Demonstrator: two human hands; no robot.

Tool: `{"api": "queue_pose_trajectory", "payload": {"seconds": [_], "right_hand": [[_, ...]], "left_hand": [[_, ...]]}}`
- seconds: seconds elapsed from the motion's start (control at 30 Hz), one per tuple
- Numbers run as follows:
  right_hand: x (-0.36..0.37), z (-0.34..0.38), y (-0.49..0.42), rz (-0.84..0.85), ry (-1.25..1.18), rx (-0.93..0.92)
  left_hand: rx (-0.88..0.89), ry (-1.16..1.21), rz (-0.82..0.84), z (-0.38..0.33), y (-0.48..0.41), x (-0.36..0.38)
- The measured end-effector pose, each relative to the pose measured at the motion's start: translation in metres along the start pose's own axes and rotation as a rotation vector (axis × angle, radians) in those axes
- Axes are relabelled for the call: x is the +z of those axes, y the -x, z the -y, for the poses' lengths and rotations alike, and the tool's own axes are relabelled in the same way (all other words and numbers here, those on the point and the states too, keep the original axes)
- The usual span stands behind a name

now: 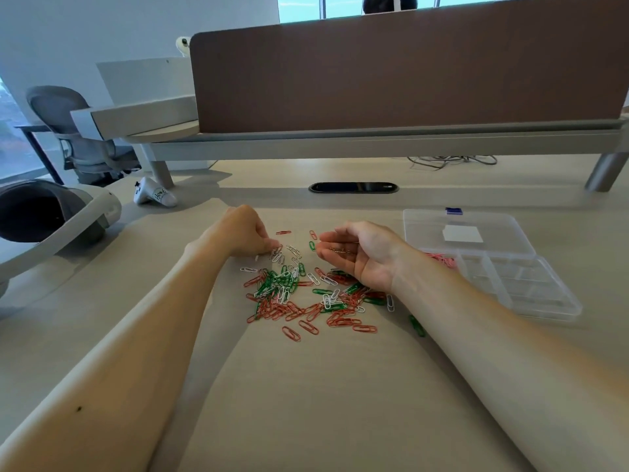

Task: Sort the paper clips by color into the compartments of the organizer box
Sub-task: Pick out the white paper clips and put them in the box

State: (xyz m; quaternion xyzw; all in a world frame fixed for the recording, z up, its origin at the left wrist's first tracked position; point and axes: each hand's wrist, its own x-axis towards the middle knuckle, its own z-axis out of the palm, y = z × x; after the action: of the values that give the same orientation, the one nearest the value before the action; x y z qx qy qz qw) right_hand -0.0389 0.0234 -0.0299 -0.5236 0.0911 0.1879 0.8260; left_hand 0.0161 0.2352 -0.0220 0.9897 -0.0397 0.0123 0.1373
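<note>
Left hand (246, 231) touches the scattered paper clips (306, 296) on the table (306, 403); right hand (362, 255) (palm up, cupped) carries a few.

Red, green, white paper clips (289, 301); clear organizer box (531, 287).

The pale counter (306, 403) holds a pile of red, green and white paper clips (306, 298) in the middle. A clear organizer box (544, 306) (lid open) sits to the right. A headset (51, 216) and white controller (155, 195) lie far left.
</note>
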Motion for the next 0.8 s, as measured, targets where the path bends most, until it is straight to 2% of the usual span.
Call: {"api": "queue_pose_trajectory", "payload": {"seconds": [0.2, 0.43, 0.63, 0.8], "right_hand": [[0.001, -0.001, -0.006, -0.014, 0.053, -0.006], [0.003, -0.002, -0.006, -0.012, 0.086, -0.020], [0.002, -0.003, -0.006, -0.009, 0.085, -0.020], [0.002, -0.002, -0.005, 0.008, 0.061, 0.003]], "left_hand": [[-0.068, 0.039, 0.007, -0.002, 0.000, 0.003], [-0.014, 0.015, 0.073, -0.012, 0.005, -0.002], [0.038, -0.097, 0.086, -0.015, 0.009, -0.001], [0.053, -0.036, 0.101, -0.012, 0.010, -0.007]]}}
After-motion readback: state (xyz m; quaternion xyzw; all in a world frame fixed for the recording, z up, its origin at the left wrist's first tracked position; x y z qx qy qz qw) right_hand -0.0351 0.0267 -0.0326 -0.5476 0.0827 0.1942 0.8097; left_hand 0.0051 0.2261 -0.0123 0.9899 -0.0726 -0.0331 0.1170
